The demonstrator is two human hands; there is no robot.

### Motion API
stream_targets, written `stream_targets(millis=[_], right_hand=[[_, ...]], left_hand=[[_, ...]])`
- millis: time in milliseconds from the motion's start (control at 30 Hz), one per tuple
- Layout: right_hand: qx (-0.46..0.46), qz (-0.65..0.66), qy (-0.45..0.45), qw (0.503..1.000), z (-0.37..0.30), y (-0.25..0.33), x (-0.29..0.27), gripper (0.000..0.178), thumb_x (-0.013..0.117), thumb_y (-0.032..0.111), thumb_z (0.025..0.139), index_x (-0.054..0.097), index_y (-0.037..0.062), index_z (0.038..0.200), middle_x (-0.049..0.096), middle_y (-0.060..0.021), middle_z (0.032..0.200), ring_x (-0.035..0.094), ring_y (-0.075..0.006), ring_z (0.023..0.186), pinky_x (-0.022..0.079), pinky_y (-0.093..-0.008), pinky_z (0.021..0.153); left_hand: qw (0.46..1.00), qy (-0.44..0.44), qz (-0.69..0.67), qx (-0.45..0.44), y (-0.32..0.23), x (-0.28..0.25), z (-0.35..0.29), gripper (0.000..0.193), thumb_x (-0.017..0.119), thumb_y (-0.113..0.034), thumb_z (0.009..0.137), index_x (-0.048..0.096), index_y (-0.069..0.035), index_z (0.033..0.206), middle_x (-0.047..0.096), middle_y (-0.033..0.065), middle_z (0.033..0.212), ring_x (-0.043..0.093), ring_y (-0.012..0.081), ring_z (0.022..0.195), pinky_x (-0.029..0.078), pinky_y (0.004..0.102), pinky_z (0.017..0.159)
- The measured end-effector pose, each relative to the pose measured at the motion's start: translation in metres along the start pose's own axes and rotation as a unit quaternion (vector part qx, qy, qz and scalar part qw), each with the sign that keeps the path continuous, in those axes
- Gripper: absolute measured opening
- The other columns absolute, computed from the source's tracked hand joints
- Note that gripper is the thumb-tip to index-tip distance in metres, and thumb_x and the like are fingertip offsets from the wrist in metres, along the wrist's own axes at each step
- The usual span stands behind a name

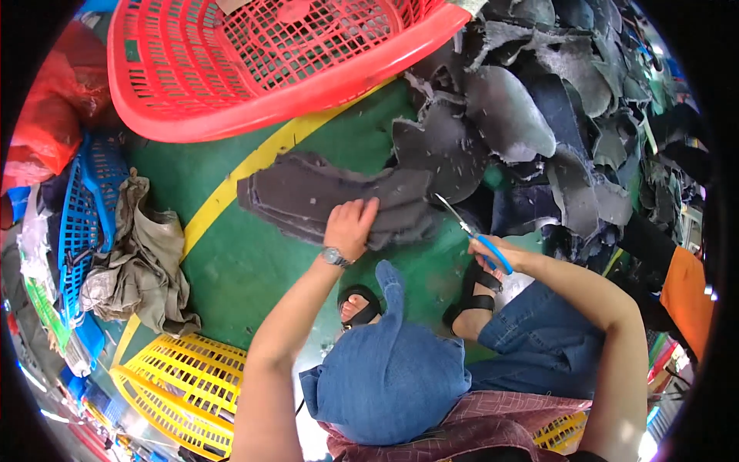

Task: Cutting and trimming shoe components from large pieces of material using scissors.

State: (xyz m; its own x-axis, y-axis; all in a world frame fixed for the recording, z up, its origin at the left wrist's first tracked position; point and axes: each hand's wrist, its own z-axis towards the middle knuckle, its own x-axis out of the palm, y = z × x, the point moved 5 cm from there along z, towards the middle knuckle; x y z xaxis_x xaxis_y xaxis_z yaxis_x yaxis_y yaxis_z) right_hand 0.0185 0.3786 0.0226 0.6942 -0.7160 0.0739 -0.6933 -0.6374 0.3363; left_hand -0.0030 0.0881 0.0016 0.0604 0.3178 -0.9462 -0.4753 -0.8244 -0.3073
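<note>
A stack of dark grey fabric pieces (315, 192), curved with fuzzy edges, lies on the green floor in front of me. My left hand (350, 227), with a watch on its wrist, rests on the near edge of the stack; fingers and thumb show on top of the cloth. My right hand (500, 254) grips a pair of blue-handled scissors (469, 229). Their tips point up and left, close to the right end of the stack. Part of the right fingers is hidden behind the handles.
Loose grey fabric pieces (512, 115) heap up at the right. A red plastic basket (254, 115) stands at the far side, a yellow basket (185, 369) near left. Crumpled beige cloth (138, 262) lies beside a blue basket (81, 215). My sandalled feet (358, 306) are close to the stack.
</note>
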Motion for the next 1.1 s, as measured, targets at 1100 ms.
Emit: stream_targets(millis=[1100], right_hand=[[-0.247,0.085,0.193,0.946,0.06,0.15,0.111,0.061,0.036,0.066,0.077,0.056,0.0096,0.09,0.051,0.0002,0.086,0.044,-0.0078,0.078,0.035,-0.0233,0.069]], left_hand=[[0.728,0.16,-0.395,-0.536,0.131,-0.099,-0.082,0.035,0.07,-0.016,0.059,0.063,-0.001,0.09,0.063,0.0051,0.084,0.057,0.0152,0.075,0.045,0.0278,0.071]])
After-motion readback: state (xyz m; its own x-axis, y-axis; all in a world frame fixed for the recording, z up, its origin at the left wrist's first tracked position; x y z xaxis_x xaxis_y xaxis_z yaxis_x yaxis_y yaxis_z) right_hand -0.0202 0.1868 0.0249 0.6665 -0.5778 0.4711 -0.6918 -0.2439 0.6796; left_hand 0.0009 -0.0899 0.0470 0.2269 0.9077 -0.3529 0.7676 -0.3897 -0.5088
